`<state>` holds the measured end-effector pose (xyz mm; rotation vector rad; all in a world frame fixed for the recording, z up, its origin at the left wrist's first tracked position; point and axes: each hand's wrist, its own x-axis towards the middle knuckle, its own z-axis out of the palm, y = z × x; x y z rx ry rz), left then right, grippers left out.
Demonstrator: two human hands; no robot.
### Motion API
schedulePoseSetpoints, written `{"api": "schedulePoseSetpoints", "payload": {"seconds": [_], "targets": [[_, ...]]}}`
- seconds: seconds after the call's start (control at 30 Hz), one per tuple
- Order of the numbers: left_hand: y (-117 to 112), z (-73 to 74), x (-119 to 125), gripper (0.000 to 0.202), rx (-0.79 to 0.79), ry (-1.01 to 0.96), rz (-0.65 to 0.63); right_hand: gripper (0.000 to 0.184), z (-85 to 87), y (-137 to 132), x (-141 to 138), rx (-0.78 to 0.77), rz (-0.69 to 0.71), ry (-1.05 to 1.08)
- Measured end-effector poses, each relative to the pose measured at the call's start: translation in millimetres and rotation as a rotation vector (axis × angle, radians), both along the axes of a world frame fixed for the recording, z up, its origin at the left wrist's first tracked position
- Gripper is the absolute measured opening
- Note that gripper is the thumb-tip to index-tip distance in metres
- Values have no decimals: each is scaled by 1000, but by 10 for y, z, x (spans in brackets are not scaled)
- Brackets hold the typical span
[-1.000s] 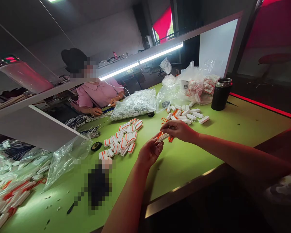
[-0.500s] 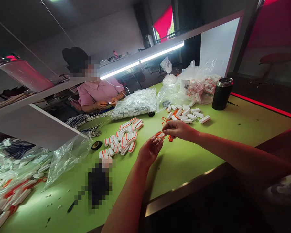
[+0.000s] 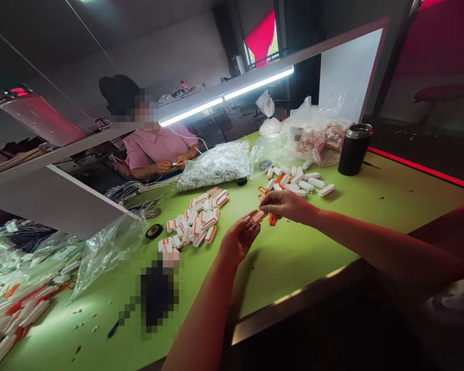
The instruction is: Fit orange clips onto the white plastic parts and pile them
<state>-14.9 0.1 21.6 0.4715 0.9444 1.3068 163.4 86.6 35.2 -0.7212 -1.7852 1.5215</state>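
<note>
My left hand (image 3: pixel 237 240) and my right hand (image 3: pixel 288 206) meet above the green table (image 3: pixel 294 252), both pinched on one small white connector with an orange clip (image 3: pixel 258 216). A loose orange clip (image 3: pixel 272 221) lies on the table just under my right hand. To the left lies a heap of white-and-orange connectors (image 3: pixel 195 221). Beyond my right hand lies a scatter of plain white connectors (image 3: pixel 301 183) mixed with a few orange clips.
A black tumbler (image 3: pixel 353 149) stands at the back right beside clear bags of parts (image 3: pixel 313 136). Another bag of white parts (image 3: pixel 216 166) lies mid-table. A person in a pink shirt (image 3: pixel 158 149) works opposite. A black tape roll (image 3: pixel 153 231), an empty plastic bag (image 3: pixel 108 250) and more parts lie at left.
My hands stay together on the connector; the orange clip now sits closer against the white body. The person opposite has brought both hands together.
</note>
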Motion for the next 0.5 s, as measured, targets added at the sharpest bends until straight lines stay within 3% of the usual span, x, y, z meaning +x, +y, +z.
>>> {"api": "schedulePoseSetpoints", "payload": {"seconds": [0.3,0.5], "targets": [[-6,-5,15,35,9,60,18,31,-7,8,6,86,-24,-23],[-7,-21,16,37,28,112,30,23,23,-44,15,309,-87,-69]]}}
